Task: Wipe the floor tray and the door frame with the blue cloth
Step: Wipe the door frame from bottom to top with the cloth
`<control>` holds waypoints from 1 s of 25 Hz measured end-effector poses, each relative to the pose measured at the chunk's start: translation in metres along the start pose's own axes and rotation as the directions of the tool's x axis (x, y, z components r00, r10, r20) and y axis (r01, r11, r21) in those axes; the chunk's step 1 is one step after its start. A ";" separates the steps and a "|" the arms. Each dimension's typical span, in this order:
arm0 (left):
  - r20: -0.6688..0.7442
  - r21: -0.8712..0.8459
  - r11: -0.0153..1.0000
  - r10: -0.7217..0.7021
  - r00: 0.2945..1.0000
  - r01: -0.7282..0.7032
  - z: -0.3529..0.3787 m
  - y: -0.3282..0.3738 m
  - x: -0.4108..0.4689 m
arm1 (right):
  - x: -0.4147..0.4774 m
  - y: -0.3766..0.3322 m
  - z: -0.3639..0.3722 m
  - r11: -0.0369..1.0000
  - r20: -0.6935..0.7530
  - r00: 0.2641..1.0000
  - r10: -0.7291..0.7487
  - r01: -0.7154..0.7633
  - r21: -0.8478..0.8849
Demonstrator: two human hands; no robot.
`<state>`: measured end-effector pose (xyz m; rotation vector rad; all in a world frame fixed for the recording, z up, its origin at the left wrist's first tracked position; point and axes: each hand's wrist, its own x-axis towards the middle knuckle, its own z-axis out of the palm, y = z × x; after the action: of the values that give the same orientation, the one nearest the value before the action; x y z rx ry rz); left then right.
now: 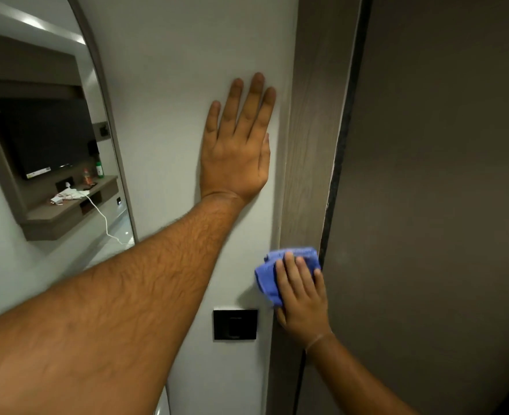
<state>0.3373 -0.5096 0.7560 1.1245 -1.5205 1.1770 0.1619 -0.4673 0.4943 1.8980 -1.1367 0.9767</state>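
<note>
On the door frame (310, 145), right hand (302, 301) presses blue cloth (266, 277) with straight fingers; left hand (236, 151) rests spread on wall (172, 85).

The door frame (313, 145) runs bare from the blue cloth (266, 277) up to the top of view, a narrow strip between the white wall (172, 70) and the dark door (442, 175). The left hand (235, 151) lies flat on the wall just beside the frame's left edge, its forearm crossing the wall below. A black switch plate (235, 324) sits just left of the right hand (302, 298), which presses the cloth over the frame lower down.
</note>
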 end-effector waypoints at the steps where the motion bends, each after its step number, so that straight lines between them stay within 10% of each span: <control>1: 0.003 0.005 1.000 -0.003 1.000 0.002 0.000 0.002 0.001 | 0.039 0.009 -0.019 1.000 -0.050 0.999 0.014 -0.012 0.029; 12: 0.026 -0.075 0.997 -0.016 1.000 0.018 -0.008 0.005 0.008 | 0.384 0.097 -0.201 0.994 -0.199 0.980 0.019 0.003 0.110; 20: 0.059 -0.099 0.995 -0.001 0.998 0.007 -0.005 -0.003 0.002 | 0.397 0.109 -0.236 0.827 -0.354 0.884 0.304 -0.060 0.558; 25: 0.150 -0.098 0.995 0.002 0.989 0.013 -0.018 -0.001 0.005 | 0.309 0.119 -0.245 0.861 -0.386 0.850 0.359 -0.142 0.489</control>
<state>0.3390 -0.4929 0.7637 1.1718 -1.6698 1.0206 0.0949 -0.4185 0.8976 1.7078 -0.9379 1.8711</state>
